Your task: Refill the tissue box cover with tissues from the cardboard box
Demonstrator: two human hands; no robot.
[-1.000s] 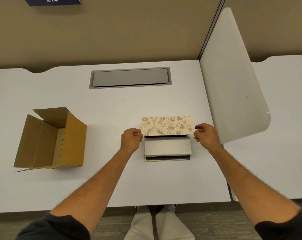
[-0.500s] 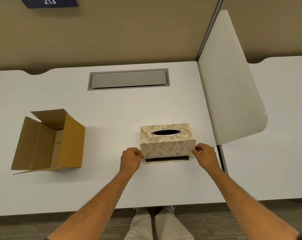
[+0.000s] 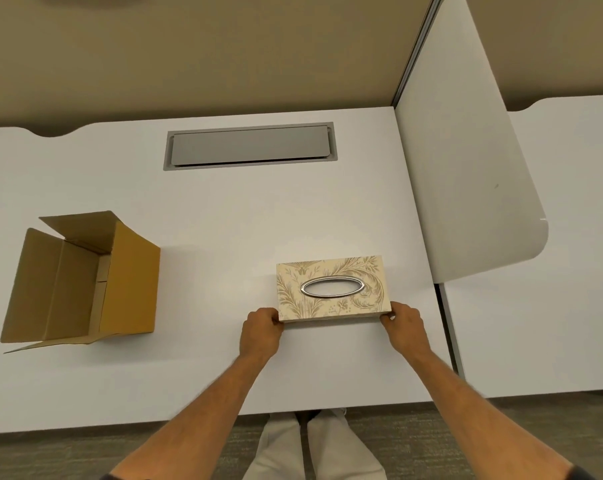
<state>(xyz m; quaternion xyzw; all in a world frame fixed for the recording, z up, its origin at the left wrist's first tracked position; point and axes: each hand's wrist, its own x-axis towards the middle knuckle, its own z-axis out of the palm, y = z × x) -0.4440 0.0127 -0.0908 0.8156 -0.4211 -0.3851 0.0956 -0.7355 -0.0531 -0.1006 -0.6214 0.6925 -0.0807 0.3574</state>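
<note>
Head view: my left hand (image 3: 261,332) and right hand (image 3: 404,323) pinch the cover's (image 3: 331,289) near corners, fingers closed on its ends. It sits flat on the worktop (image 3: 223,216), well right of the open box (image 3: 81,278). I'd press evenly so the stiff floral shell seats square. Its oval slot has a shiny metal rim, and pale tissue seems to show inside.

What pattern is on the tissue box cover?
Tan leafy swirls on cream, seen on the tissue box cover in the head view.
</note>
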